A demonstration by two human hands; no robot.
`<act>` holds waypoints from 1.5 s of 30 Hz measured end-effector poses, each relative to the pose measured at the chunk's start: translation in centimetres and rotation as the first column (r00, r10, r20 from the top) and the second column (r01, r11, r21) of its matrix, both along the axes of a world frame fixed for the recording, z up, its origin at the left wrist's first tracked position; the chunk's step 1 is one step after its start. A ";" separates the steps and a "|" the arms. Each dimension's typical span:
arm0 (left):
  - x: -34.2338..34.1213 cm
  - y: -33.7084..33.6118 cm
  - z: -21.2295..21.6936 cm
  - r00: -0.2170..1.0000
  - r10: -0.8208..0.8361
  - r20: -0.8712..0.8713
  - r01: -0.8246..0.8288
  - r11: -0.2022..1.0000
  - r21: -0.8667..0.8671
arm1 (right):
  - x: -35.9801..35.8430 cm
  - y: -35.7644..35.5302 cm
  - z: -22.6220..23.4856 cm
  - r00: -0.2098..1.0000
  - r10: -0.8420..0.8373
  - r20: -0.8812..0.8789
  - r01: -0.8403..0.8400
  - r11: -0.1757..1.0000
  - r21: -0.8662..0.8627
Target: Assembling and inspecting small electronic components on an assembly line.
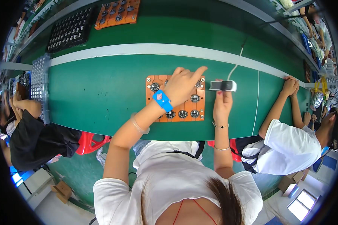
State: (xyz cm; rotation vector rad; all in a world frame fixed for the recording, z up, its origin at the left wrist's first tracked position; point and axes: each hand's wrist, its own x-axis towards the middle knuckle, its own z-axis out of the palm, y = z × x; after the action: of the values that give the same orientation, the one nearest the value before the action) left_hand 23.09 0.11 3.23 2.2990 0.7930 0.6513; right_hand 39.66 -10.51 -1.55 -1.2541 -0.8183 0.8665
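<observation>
An orange fixture plate point(203, 106) lies on the green table in front of me, with small round black-and-silver parts point(195, 98) seated in its pockets. My left hand point(181, 85) is over the plate's upper middle, palm down. One finger stretches out to the right and the others bend down, their tips hidden; I see nothing held. A blue band point(162, 100) circles that wrist. Just right of the plate, my right hand point(223, 105) grips a small white-and-black corded device point(226, 86) from below. Its pale cable point(234, 68) runs up and away.
Beyond a white rail point(146, 49) are a black tray of small parts point(70, 30) and another orange fixture point(117, 14). Clear plastic trays point(40, 88) stand at the left end. A person in white point(293, 144) sits at the right, hands on the table; another sits at the left.
</observation>
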 end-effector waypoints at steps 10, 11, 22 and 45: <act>-1.3 -3.9 0.0 0.994 -0.032 -0.106 0.055 0.976 0.213 | 1.0 -3.7 0.4 0.963 0.190 0.189 -0.166 0.977 -0.133; -1.2 -4.1 -0.6 0.995 0.003 -0.102 0.023 0.968 0.250 | 0.4 -3.4 0.8 0.969 0.161 0.189 -0.141 0.984 -0.113; -0.6 -4.2 0.3 0.999 0.037 0.010 -0.039 0.987 0.157 | -0.1 -3.0 0.9 0.936 0.277 0.215 -0.254 0.959 -0.128; -4.0 -5.1 1.7 0.984 0.174 -0.040 -0.168 0.979 0.115 | -1.3 -2.4 2.7 0.856 0.283 0.434 -0.250 0.959 -0.131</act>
State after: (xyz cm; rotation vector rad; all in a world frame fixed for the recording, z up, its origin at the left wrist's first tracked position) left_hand 19.08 -4.98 4.95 2.3728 1.0097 0.7336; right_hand 38.37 -12.93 1.11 -1.4505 -1.3699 0.8390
